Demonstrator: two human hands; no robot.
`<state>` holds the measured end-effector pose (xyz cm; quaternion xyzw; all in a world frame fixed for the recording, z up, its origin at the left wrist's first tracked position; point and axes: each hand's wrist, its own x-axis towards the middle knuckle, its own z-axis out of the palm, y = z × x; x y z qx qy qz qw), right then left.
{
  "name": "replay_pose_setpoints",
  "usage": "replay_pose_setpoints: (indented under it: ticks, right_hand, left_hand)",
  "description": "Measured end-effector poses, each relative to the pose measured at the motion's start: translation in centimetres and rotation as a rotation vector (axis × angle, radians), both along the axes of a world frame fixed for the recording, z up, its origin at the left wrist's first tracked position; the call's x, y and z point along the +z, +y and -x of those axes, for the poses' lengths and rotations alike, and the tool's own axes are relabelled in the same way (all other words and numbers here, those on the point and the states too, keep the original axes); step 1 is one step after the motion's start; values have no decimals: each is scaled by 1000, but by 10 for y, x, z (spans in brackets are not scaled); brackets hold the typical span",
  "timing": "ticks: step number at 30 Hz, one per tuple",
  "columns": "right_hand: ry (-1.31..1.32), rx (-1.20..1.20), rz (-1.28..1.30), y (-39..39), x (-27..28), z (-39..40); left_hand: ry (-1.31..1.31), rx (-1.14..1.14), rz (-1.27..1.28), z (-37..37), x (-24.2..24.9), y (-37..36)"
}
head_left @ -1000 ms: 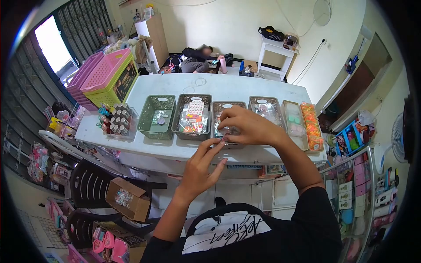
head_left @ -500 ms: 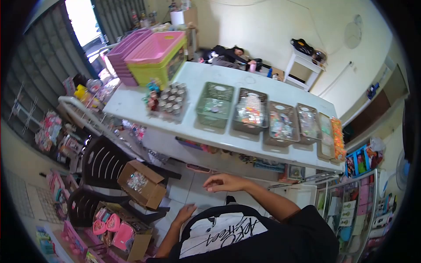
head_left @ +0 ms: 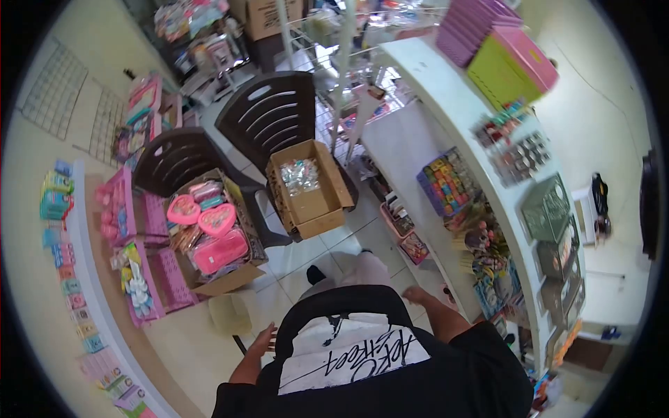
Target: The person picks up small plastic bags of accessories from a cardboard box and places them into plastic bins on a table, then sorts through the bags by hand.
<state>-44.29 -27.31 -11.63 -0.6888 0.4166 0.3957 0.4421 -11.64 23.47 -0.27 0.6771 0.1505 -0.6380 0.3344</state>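
Observation:
My left hand (head_left: pixel 265 339) hangs low beside the black shirt, its fingers apart and nothing in it. On the other side of my body, my right hand (head_left: pixel 417 295) is near the white shelf counter, empty, with fingers loosely spread. Ahead, a cardboard box (head_left: pixel 317 224) sits on a dark brown chair (head_left: pixel 279 115) and holds small clear-wrapped items (head_left: pixel 300 175). A second cardboard box (head_left: pixel 237 282) to its left holds pink heart-shaped cases (head_left: pixel 217 220) and a pink pouch (head_left: pixel 220 252).
The white table (head_left: pixel 446 97) curves along the right with a green basket (head_left: pixel 547 207), jars (head_left: pixel 523 159) and stacked purple and pink baskets (head_left: pixel 481 28). Purple racks (head_left: pixel 167 279) and a wall shelf (head_left: pixel 115 334) stand left. A beige bin (head_left: pixel 230 315) is on the floor.
The view has swung left and down, bringing the chairs and boxes to the middle and the table to the right. My right hand has lowered from in front of my body to my side.

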Motion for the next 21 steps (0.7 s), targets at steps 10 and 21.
replay_pose_setpoints:
  ticks: [10,21]
  right_hand:
    - [-722,-23,-351,-32,29,-417]
    - [-181,662,132,-69,-109,-598]
  left_hand:
    - [-177,255,-48,32,-43,-34]
    - [-254,456,-110,5,-18,-129]
